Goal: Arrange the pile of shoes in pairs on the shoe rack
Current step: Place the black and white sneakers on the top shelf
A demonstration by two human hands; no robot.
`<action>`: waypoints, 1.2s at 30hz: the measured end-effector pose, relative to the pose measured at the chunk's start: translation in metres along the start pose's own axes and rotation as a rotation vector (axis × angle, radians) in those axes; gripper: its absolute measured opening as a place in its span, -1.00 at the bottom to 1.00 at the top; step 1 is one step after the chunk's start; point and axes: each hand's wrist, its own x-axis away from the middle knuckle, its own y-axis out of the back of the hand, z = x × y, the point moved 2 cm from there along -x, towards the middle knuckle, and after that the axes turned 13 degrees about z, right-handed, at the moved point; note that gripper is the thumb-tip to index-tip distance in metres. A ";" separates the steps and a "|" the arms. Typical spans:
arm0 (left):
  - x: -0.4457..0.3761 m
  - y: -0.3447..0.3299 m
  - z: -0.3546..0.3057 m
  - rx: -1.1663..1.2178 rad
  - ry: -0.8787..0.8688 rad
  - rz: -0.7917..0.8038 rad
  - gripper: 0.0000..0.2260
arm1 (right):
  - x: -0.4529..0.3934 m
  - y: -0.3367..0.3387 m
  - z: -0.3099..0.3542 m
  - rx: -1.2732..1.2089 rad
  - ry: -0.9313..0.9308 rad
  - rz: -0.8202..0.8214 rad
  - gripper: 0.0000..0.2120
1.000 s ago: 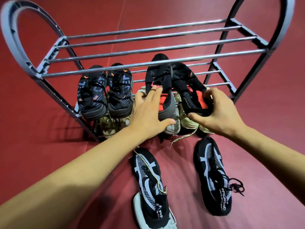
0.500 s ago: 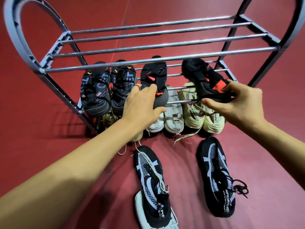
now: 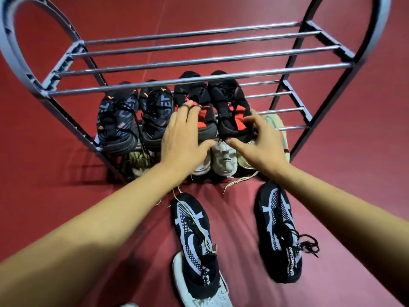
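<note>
A metal shoe rack (image 3: 199, 79) stands on the red floor. On its middle shelf sit a dark blue pair (image 3: 117, 120) and, right of it, two black shoes with red lining, side by side. My left hand (image 3: 181, 138) grips the heel of the left black-and-red shoe (image 3: 192, 94), fingers on top and thumb beneath. The heel of the right black-and-red shoe (image 3: 228, 100) is held by my right hand (image 3: 263, 147). Two black-and-white mesh sneakers (image 3: 194, 235) (image 3: 278, 231) lie apart on the floor near me.
White sneakers (image 3: 223, 158), a beige shoe (image 3: 276, 122) and an olive shoe (image 3: 139, 158) fill the bottom level. The top shelf holds nothing. The right part of the middle shelf (image 3: 278, 110) is bare. A white shoe (image 3: 199, 300) lies under the nearer mesh sneaker.
My right hand has brought its black-and-red shoe leftward, so it now sits against the one in my left hand. Half a second ago the two were spread apart.
</note>
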 end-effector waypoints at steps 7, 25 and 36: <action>0.170 -0.064 0.006 -0.067 -0.449 0.840 -0.23 | 0.072 0.003 -0.034 0.074 0.073 -0.038 -0.72; 0.182 -0.115 -0.063 0.338 0.283 0.740 -0.30 | 0.125 -0.027 -0.043 0.043 -0.500 0.340 -0.07; 0.195 -0.099 0.004 1.377 0.566 0.623 -0.37 | 0.082 -0.080 0.017 -0.077 -0.411 0.610 -0.06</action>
